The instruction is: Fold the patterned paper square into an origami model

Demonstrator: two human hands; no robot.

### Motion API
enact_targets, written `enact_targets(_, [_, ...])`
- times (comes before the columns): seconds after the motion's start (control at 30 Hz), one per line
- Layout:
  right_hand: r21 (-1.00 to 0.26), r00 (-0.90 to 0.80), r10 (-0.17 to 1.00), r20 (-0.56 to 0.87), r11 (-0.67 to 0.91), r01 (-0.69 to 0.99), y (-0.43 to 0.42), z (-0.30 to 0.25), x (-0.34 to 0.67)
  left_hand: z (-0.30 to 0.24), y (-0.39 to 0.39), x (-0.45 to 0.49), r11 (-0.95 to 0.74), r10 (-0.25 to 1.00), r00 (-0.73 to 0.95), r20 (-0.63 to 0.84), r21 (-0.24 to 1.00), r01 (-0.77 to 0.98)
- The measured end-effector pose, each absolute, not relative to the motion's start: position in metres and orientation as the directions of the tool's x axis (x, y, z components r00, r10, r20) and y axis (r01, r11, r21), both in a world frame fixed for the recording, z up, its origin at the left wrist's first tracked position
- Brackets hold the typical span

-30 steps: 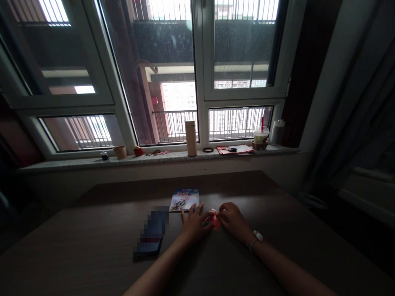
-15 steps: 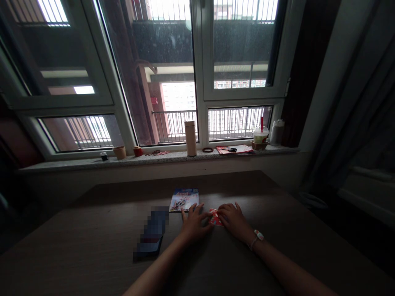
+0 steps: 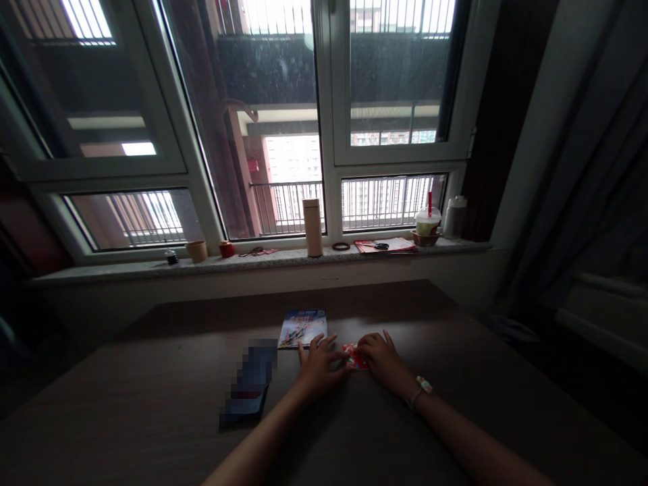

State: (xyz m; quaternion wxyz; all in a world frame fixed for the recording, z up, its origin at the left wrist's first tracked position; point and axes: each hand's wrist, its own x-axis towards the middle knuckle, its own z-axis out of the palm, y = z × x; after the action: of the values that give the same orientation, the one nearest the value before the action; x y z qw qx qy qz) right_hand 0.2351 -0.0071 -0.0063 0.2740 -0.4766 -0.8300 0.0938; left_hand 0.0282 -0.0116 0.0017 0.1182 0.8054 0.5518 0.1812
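Observation:
A small piece of red patterned paper (image 3: pixel 359 363) lies flat on the dark table (image 3: pixel 167 378), between my two hands. My left hand (image 3: pixel 320 366) has its fingers spread, and its thumb and index fingertips touch the paper's left edge. From the other side, my right hand (image 3: pixel 383 359) bends its fingers down onto the paper and grips its upper right part, which those fingers hide. Just beyond my left fingertips rests a booklet (image 3: pixel 302 327) with a blue and white printed cover.
Left of my left forearm lies a dark phone-like object (image 3: pixel 250 385), partly pixelated. Along the windowsill (image 3: pixel 253 265) stand a beige bottle (image 3: pixel 312 228), a paper cup (image 3: pixel 196 251), a drink cup with a red straw (image 3: pixel 428 221), and scissors (image 3: pixel 381 246) on red sheets (image 3: pixel 405 244).
My right hand has shifted slightly left, and its fingers have moved over the paper. The paper's visible outline has changed a little. My left hand stays almost in place.

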Motion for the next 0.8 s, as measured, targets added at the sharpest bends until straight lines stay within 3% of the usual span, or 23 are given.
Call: enact_targets(0.8, [-0.526,-0.474,0.831,0.291,0.553,0.647,-0.0095,-0.0022,0.2415,0.0021,-0.0127,0.0284,-0.393,0.918,0.332,0.217,0.384,0.836])
